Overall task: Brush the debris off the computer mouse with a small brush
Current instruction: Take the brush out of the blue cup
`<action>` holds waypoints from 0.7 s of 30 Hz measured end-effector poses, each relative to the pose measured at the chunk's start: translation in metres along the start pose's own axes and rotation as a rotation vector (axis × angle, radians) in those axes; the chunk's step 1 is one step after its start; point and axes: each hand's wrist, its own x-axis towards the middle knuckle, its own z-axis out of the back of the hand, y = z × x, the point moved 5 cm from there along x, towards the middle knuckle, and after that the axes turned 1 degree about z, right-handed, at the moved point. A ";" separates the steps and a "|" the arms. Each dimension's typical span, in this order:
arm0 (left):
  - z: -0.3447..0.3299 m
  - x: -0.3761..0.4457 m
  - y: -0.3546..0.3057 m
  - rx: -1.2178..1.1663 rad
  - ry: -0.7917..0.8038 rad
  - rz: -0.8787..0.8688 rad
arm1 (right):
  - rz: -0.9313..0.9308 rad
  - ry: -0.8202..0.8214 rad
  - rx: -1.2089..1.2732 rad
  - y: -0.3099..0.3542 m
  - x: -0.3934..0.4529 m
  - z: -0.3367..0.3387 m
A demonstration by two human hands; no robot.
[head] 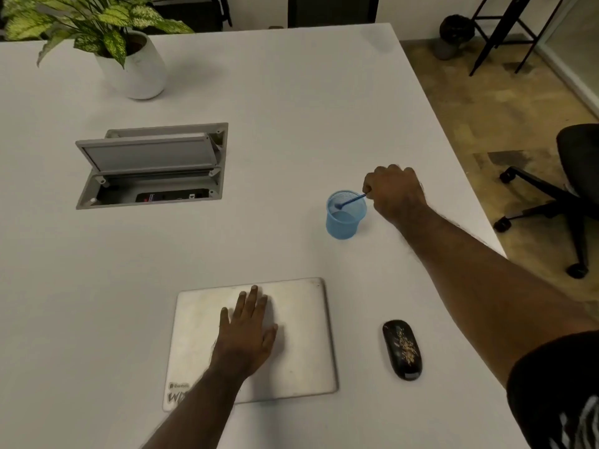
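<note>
Thin blue brush (351, 201) pinched by right hand (393, 192) over mesh cup (345, 222); judged light, stiff-handled. Left hand (248, 332) spread flat on laptop (301, 351). Mouse (402, 350) untouched.

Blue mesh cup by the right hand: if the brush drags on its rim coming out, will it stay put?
Probably not firmly. The blue mesh cup looks thin-walled and nearly empty, so likely light. It narrows toward its base, so a sideways tug from the brush in the right hand could tip or slide it on the smooth table.
</note>
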 end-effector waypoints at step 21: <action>-0.016 -0.042 -0.164 -0.656 0.052 -0.009 | -0.966 0.201 1.344 -0.019 -0.332 -0.074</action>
